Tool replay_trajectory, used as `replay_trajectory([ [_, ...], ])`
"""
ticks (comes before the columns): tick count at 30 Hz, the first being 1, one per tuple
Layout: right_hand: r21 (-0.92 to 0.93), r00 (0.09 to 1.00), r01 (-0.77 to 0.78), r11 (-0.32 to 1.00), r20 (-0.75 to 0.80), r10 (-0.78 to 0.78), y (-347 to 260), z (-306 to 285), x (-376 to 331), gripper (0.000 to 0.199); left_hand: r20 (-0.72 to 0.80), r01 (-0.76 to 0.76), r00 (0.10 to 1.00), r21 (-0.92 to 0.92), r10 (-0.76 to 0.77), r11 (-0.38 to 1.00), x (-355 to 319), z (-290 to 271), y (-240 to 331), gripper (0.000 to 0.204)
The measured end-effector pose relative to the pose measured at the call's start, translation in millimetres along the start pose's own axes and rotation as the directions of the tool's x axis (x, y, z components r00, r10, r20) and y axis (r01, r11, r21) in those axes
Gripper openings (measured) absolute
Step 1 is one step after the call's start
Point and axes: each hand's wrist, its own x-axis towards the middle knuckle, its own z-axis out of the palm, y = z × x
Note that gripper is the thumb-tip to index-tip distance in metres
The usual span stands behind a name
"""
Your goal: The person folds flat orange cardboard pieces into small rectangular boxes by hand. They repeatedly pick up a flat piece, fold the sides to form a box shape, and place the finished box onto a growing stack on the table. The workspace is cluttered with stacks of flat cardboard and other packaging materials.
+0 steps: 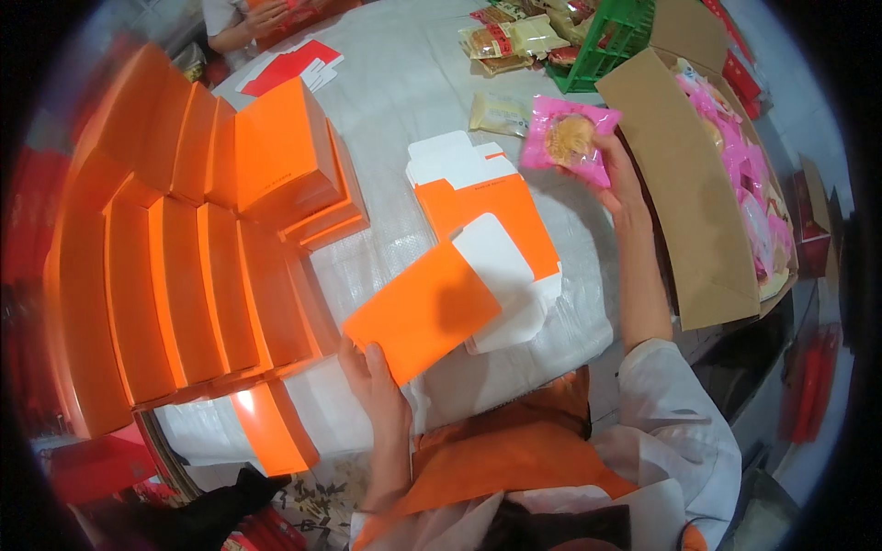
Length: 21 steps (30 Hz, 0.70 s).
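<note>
Faces a white-covered table (395, 83). Has orange boxes (175, 294) stacked at the left and an open cardboard carton (680, 211) full of pink packets (755, 184) at the right (with a green crate (610, 41) near its far end). Has flat orange blanks (501, 209) lying mid-table. Grips an orange box (423, 308), white flap out, by its near corner in the left hand (377, 378). Pinches a pink packet (571, 138) with a round pastry inside in the right hand (623, 174), just left of the cardboard carton.

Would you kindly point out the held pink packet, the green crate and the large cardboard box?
Held pink packet (571, 139): head view, middle of its front.
Green crate (623, 41): head view, its side wall.
Large cardboard box (687, 197): head view, its broad brown left side.
</note>
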Motion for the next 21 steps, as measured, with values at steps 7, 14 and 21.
replay_trajectory([
  [7,-0.139,0.984,-0.138,0.981,0.098,0.152,23.0,50.2,-60.6,0.036,-0.036,-0.109,0.993,0.078,0.112,0.991,-0.2,10.2,-8.4,0.043],
  [14,-0.538,0.908,-0.105,0.836,0.291,0.302,19.6,54.0,-65.2,0.038,-0.035,-0.102,0.994,0.048,0.103,0.994,-2.6,3.6,-13.2,0.042],
  [21,-0.672,0.863,-0.036,0.74,0.352,0.361,23.5,47.3,-57.5,0.039,-0.003,-0.138,0.99,0.1,0.139,0.985,-4.6,11.6,-14.3,0.041],
])
